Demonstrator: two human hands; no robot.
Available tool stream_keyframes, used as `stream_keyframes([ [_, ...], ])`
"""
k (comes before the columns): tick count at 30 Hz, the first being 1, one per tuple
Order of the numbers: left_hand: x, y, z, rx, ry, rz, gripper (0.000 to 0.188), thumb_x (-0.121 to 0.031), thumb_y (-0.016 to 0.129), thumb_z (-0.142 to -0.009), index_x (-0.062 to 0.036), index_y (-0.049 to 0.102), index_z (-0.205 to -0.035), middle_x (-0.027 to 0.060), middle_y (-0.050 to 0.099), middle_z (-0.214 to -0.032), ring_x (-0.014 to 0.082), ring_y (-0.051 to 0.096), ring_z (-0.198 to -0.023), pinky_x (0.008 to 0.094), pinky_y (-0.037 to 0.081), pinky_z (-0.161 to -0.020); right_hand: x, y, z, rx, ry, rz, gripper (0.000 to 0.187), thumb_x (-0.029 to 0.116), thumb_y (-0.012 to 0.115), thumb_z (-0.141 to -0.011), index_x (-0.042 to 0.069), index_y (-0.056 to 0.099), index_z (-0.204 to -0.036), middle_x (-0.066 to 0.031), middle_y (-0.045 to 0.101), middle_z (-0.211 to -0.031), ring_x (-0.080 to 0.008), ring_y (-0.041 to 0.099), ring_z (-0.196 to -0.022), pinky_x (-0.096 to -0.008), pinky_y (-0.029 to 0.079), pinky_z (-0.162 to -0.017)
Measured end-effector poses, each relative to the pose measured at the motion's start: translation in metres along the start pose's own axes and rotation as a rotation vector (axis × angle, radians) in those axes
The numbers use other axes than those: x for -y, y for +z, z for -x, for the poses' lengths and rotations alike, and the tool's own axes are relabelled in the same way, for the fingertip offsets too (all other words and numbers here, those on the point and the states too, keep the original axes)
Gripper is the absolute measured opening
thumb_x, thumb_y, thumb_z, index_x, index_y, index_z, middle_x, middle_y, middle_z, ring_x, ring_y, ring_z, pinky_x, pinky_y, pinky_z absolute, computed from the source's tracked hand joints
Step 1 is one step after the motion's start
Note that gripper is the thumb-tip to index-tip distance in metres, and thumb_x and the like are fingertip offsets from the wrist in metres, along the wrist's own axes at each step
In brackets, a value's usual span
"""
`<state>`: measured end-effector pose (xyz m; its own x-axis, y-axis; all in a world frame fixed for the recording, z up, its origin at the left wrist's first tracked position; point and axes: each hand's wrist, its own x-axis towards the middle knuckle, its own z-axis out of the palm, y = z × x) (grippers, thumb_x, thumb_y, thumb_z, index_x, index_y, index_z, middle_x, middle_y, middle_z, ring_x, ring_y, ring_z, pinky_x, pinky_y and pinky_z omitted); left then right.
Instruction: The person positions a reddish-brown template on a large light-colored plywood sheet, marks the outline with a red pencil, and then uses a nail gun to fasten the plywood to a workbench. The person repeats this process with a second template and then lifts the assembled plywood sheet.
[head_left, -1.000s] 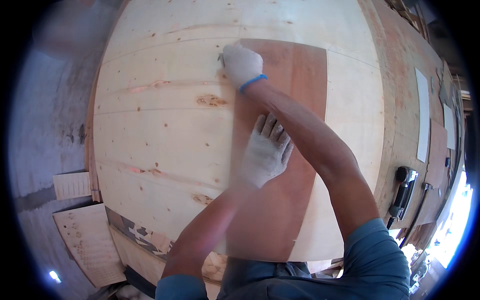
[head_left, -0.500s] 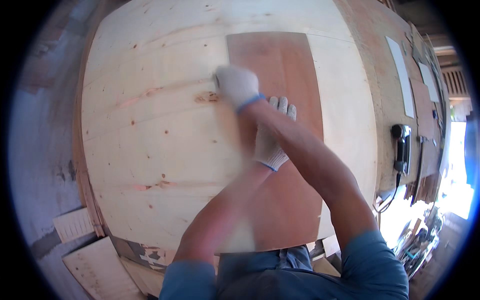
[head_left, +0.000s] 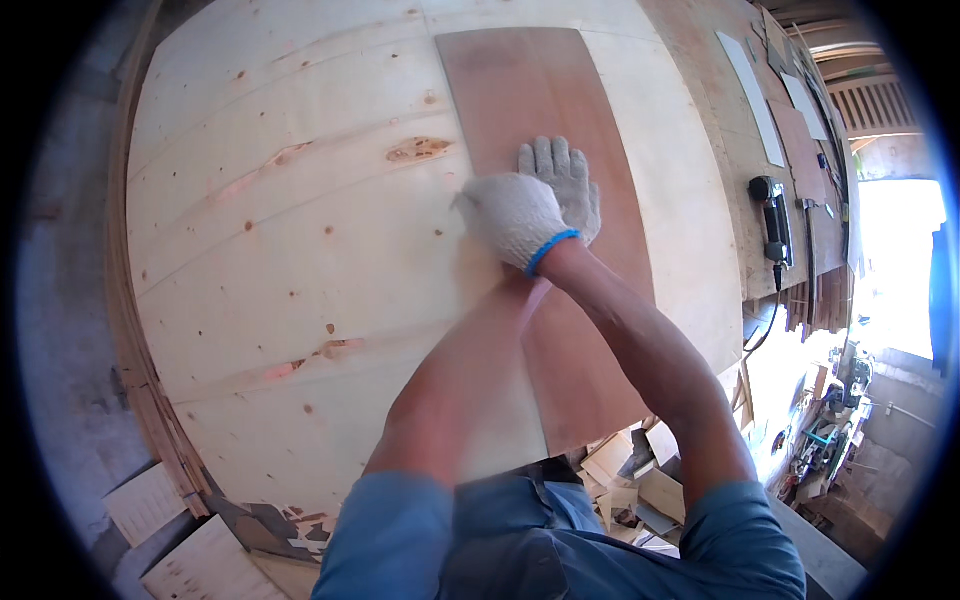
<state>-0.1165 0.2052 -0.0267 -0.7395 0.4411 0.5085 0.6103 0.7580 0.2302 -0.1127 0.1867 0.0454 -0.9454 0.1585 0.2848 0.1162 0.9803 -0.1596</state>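
Observation:
A long reddish-brown board (head_left: 600, 330) lies flat on a large pale plywood sheet (head_left: 250, 310) with dark knots. My left hand (head_left: 570, 190), in a white knit glove, rests flat on this board with its fingers stretched out. Across my left wrist comes my right forearm. My right hand (head_left: 515, 215), gloved in white with a blue cuff, is closed at the board's left edge. A small blurred tip shows beside its fingers, but what it grips is too smeared to name.
On the right, a black power tool (head_left: 772, 225) with a cord sits on a brown surface near white strips (head_left: 750, 95). Wood offcuts (head_left: 610, 460) lie below the near edge. Loose boards (head_left: 205, 565) stand at the lower left, beside a grey wall.
My right hand has come nearer to me along the brown board's left edge. My left hand stays flat on the board. The whole view has shifted and tilted slightly.

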Motion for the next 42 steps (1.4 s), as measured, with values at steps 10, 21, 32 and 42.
stream_keyframes([
  [10, 0.036, -0.021, -0.023, 0.548, 0.231, 0.206, 0.037, -0.028, 0.053, -0.093, -0.0067, 0.065, -0.121, 0.0121, 0.061, -0.127, 0.0295, 0.05, -0.128, 0.0425, 0.035, -0.113, -0.034, -0.087, 0.119, -0.08, 0.463, -1.019, 0.028, 0.012, 0.046, -0.104, 0.0, 0.068, -0.117, -0.0036, 0.067, -0.099, -0.0072, 0.058, -0.085, -0.023, 0.05, -0.074],
  [21, 0.103, -0.023, -0.079, 0.994, -0.134, 0.96, 0.053, -0.037, 0.059, -0.096, -0.0042, 0.06, -0.138, 0.0058, 0.062, -0.139, 0.0171, 0.054, -0.129, 0.0303, 0.038, -0.111, 0.005, 0.024, 0.067, 0.102, -0.061, -0.335, 0.023, 0.022, 0.061, -0.092, 0.005, 0.062, -0.107, -0.0129, 0.064, -0.08, -0.034, 0.065, -0.081, -0.049, 0.05, -0.069],
  [32, 0.132, -0.013, -0.085, 0.57, 0.597, 0.388, 0.037, -0.032, 0.058, -0.098, -0.0047, 0.069, -0.122, 0.0116, 0.067, -0.127, 0.0259, 0.059, -0.121, 0.0346, 0.043, -0.108, 0.025, 0.013, 0.073, 0.091, -0.013, -0.247, 0.025, 0.029, 0.062, -0.089, 0.007, 0.073, -0.084, -0.0141, 0.071, -0.082, -0.0345, 0.069, -0.08, -0.0463, 0.052, -0.075],
  [42, 0.104, -0.035, -0.064, 0.737, 0.372, 0.613, 0.038, -0.032, 0.058, -0.099, -0.0025, 0.07, -0.119, 0.0149, 0.069, -0.124, 0.0291, 0.062, -0.119, 0.0355, 0.045, -0.107, 0.019, -0.107, 0.293, 0.549, 0.104, -0.293, 0.026, 0.022, 0.063, -0.089, 0.007, 0.058, -0.109, -0.0135, 0.062, -0.084, -0.0347, 0.06, -0.082, -0.0435, 0.046, -0.08],
])
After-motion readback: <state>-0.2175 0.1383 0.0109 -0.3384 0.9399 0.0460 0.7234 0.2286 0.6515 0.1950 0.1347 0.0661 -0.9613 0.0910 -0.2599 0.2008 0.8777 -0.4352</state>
